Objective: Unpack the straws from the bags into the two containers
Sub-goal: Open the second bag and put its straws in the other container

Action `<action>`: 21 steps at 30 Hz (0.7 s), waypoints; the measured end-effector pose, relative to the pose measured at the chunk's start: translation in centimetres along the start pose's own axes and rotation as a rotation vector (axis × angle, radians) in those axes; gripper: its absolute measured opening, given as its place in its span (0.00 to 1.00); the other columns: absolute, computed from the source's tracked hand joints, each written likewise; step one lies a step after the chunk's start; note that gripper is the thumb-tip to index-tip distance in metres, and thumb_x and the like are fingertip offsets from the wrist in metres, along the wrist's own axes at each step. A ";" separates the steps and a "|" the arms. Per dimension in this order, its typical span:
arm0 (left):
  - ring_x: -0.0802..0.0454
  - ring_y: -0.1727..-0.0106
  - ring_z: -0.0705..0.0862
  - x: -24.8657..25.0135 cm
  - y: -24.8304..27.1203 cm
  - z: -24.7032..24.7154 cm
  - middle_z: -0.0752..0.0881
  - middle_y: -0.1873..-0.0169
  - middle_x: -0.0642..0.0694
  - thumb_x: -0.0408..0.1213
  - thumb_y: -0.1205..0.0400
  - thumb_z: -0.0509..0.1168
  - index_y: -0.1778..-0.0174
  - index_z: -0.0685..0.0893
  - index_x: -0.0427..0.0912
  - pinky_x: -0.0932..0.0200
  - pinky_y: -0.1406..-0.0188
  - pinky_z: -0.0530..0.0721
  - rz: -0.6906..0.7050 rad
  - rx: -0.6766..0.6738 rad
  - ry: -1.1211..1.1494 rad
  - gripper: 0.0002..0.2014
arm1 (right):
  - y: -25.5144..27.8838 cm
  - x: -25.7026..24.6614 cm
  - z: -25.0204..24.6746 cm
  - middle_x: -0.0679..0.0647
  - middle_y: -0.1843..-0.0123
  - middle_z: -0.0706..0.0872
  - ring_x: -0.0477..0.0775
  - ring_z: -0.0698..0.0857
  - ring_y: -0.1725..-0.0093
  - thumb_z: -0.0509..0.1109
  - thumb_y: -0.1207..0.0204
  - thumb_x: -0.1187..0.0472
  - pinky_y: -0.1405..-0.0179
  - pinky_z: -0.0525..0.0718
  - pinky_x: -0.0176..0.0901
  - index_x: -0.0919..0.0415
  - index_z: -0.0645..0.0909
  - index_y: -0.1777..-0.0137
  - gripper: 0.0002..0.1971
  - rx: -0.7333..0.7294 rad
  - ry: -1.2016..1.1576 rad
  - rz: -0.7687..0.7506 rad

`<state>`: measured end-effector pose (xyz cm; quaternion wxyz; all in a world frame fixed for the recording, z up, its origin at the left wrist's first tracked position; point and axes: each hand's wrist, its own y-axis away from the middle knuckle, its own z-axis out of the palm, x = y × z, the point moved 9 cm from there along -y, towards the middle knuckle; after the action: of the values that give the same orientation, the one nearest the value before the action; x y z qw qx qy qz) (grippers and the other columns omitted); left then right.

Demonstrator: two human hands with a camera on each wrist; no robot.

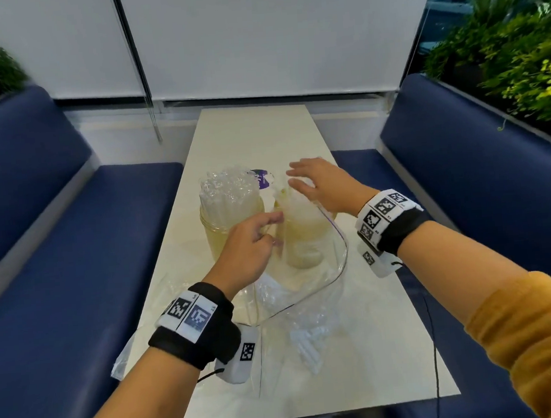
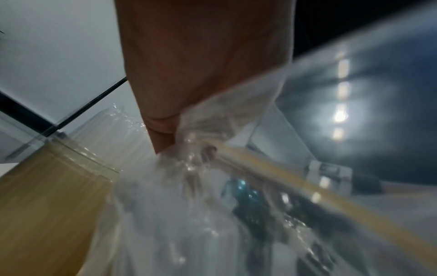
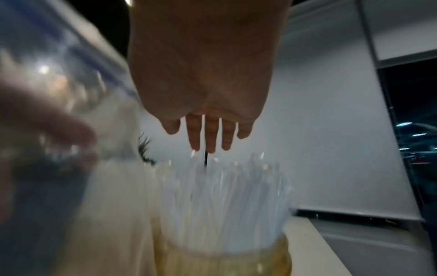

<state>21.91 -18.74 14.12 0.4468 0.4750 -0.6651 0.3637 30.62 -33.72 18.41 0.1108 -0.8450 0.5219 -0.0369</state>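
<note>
Two yellowish see-through containers stand mid-table. The left container (image 1: 223, 232) is packed with clear straws (image 1: 227, 187) that stick up out of it. A clear zip bag (image 1: 303, 207) with a purple seal line is draped over the right container (image 1: 303, 255). My left hand (image 1: 263, 235) pinches this bag (image 2: 212, 179) between the two containers, its fingers curled into the plastic. My right hand (image 1: 311, 183) hovers open above the bag's top, fingers spread. In the right wrist view its straight fingers (image 3: 210, 134) hang over a container full of straws (image 3: 222, 196). What is inside the draped bag is blurred.
Another clear bag with white straws (image 1: 310, 346) lies on the near part of the table (image 1: 391, 347). An empty bag (image 1: 131, 356) hangs off the table's left edge. A purple label (image 1: 260, 179) shows behind the containers. Blue benches (image 1: 75, 255) run along both sides.
</note>
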 end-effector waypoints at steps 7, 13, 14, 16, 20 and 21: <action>0.49 0.33 0.87 -0.1 0.4 0.9 0.76 0.21 0.51 0.19 0.16 0.49 0.25 0.80 0.44 0.61 0.44 0.85 -0.015 -0.114 0.107 0.29 | 5.3 -6.7 -9.3 0.57 0.71 0.87 0.57 0.83 0.72 0.67 0.16 0.51 0.66 0.82 0.48 0.64 0.90 0.62 0.20 0.113 -0.252 0.004; 0.48 0.25 0.81 -0.4 0.8 0.6 0.75 0.21 0.55 0.19 0.16 0.49 0.23 0.79 0.48 0.45 0.32 0.84 -0.015 -0.077 0.144 0.30 | 10.2 -12.8 3.0 0.54 0.27 0.81 0.57 0.80 0.30 0.73 0.21 0.51 0.30 0.77 0.47 0.58 0.75 0.22 0.28 -0.619 -0.084 -0.023; 0.50 0.29 0.84 -0.4 0.9 0.6 0.74 0.20 0.56 0.18 0.16 0.48 0.22 0.78 0.47 0.48 0.36 0.85 -0.024 -0.078 0.158 0.31 | 10.5 -13.0 3.8 0.54 0.23 0.78 0.57 0.78 0.26 0.74 0.22 0.48 0.27 0.76 0.48 0.59 0.72 0.20 0.33 -0.622 -0.119 -0.002; 0.51 0.33 0.87 -0.5 1.3 0.6 0.72 0.19 0.55 0.16 0.16 0.46 0.21 0.77 0.45 0.53 0.38 0.86 -0.037 -0.084 0.187 0.32 | 10.9 -13.3 5.0 0.56 0.21 0.75 0.58 0.76 0.24 0.76 0.24 0.47 0.25 0.75 0.49 0.60 0.65 0.16 0.40 -0.640 -0.188 0.016; 0.49 0.32 0.87 -0.7 1.8 0.4 0.73 0.21 0.53 0.14 0.17 0.46 0.24 0.78 0.45 0.65 0.53 0.85 -0.070 -0.056 0.263 0.32 | 11.8 -13.6 7.0 0.58 0.22 0.76 0.60 0.79 0.28 0.81 0.30 0.45 0.29 0.80 0.52 0.59 0.54 0.14 0.52 -0.706 -0.232 0.036; 0.49 0.33 0.87 -0.7 1.9 0.4 0.74 0.22 0.53 0.15 0.16 0.47 0.26 0.79 0.44 0.64 0.52 0.84 -0.078 -0.045 0.285 0.30 | 11.8 -13.7 7.2 0.58 0.24 0.77 0.61 0.80 0.30 0.81 0.31 0.44 0.31 0.81 0.53 0.60 0.55 0.15 0.52 -0.669 -0.243 0.059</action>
<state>20.12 -18.32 13.26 0.5609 0.4339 -0.5841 0.3949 15.40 -25.53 9.49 -0.1098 -0.8171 0.5124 0.2402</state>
